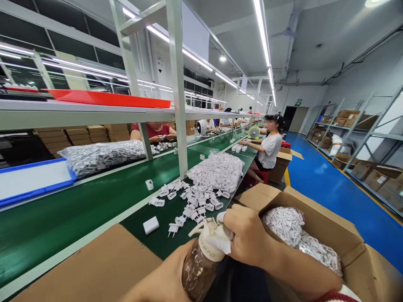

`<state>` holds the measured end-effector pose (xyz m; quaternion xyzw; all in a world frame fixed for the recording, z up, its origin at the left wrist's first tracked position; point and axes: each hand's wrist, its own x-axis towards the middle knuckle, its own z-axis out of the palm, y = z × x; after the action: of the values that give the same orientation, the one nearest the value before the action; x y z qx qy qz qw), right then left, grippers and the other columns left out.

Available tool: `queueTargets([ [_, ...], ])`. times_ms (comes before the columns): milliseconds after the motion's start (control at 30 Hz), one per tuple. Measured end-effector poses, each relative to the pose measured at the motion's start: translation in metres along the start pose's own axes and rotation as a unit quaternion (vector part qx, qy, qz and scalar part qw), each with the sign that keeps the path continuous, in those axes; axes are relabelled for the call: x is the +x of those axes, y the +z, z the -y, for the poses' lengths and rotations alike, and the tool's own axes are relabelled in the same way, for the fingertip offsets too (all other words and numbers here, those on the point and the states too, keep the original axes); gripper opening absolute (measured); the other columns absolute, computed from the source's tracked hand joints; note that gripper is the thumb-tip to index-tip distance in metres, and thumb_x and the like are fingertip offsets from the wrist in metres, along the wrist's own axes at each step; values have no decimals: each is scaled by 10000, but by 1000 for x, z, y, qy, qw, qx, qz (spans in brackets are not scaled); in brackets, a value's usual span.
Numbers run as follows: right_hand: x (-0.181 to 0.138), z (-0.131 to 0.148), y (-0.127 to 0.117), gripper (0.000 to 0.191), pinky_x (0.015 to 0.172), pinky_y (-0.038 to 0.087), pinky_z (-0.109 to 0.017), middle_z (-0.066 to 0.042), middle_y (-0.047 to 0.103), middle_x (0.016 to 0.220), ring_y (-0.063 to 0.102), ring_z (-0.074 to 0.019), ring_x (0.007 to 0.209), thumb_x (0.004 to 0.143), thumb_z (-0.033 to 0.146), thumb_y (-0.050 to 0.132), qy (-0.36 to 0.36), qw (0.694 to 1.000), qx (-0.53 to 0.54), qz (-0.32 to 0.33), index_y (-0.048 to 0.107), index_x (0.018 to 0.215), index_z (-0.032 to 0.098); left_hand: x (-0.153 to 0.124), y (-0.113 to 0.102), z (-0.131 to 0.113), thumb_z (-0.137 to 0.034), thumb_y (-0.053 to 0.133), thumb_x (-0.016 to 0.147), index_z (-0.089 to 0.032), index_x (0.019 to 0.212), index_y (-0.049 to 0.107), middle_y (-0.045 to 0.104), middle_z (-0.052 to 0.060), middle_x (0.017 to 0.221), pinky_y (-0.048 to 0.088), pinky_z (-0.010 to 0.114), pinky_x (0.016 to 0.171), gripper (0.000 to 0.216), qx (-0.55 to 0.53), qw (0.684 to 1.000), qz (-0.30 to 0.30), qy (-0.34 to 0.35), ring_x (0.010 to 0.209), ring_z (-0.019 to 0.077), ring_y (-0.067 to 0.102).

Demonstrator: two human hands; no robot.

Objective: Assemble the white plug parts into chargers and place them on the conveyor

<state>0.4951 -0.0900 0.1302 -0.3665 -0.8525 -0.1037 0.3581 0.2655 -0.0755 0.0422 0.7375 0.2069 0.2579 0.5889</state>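
A drinking bottle [197, 274] with a clear brownish body and a cream-white lid stands tilted in front of me. My left hand [171, 270] wraps round its body; the fingers on the far side are mostly hidden. Closed over the lid [210, 245] is my right hand [245, 235], with white coverings on some fingertips. A strap or flap sticks out from the lid to the left. Just beyond the bottle, loose white two-pin plug parts [192, 205] lie scattered on the dark green bench, and a white block-shaped piece [151, 225] sits to their left.
A clear bag of white parts [217, 170] lies behind the loose plugs. An open carton [327, 214] with bagged parts is at my right. Cardboard [103, 268] covers the front left. A green conveyor belt [103, 195] runs past a metal post [178, 92]. Co-workers sit farther along.
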Motion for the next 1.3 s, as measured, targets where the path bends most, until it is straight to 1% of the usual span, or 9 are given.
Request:
queueTargets([
  [233,-15,-8,-23,428,513,241,-310,25,524,607,387,-147,501,951,660,511,132,966,124,184,439,828,257,-2,19,-23,-316,894,603,-214,1402,594,684,127,1348,544,451,1076,860,52,995,-77,-39,1203,387,663],
  [333,-12,-12,-45,469,557,375,-294,-6,602,745,492,-155,596,964,720,501,73,952,223,196,495,904,255,-3,15,-29,-351,920,620,-205,1513,506,572,169,1503,436,516,1195,995,-2,999,-42,-1,1325,418,588],
  [467,-4,-11,-55,324,785,490,-354,-97,662,975,602,-222,867,1021,516,561,-80,980,124,134,612,1195,247,-2,5,-35,-391,918,673,-179,1553,486,507,186,1563,312,564,1265,1003,-3,1000,15,18,1424,452,483],
  [633,-6,-8,-40,163,651,424,-351,-29,607,716,521,-195,644,998,413,588,-245,960,54,124,687,987,284,-6,7,-45,-382,911,670,-194,1533,520,598,149,1481,423,511,1205,966,17,999,46,-13,1330,431,563],
  [767,-14,-1,-30,260,568,382,-314,3,561,591,503,-163,532,936,486,660,-34,988,114,97,623,803,266,-13,18,-36,-284,904,581,-244,1474,556,694,114,1351,570,427,1024,960,126,990,-56,-35,1177,391,667],
  [867,-14,2,-27,202,551,384,-287,35,604,582,529,-155,513,925,461,679,202,954,179,133,644,949,263,-16,25,-23,-192,810,572,-284,1347,627,746,86,1206,594,412,932,802,270,940,-200,-48,1074,371,715],
  [933,-14,-1,-27,212,534,372,-276,43,632,603,540,-154,520,961,466,631,247,931,208,173,649,1035,269,-15,25,-18,-183,733,632,-292,1262,658,759,74,1132,593,408,903,645,340,906,-247,-49,1017,345,730],
  [1133,-15,-17,-41,710,646,474,-322,-43,677,825,581,-193,671,920,837,491,69,974,176,122,619,1248,220,-15,15,-33,-223,751,594,-251,1261,638,749,64,1149,594,378,871,677,306,920,-236,-57,1003,329,721],
  [1300,-7,-16,-47,445,814,519,-395,-117,700,1000,639,-245,888,1085,438,426,-194,976,69,70,546,1446,208,-19,13,-48,-213,766,546,-251,1288,608,723,33,1237,584,332,913,759,211,966,-144,-47,1036,304,702],
])
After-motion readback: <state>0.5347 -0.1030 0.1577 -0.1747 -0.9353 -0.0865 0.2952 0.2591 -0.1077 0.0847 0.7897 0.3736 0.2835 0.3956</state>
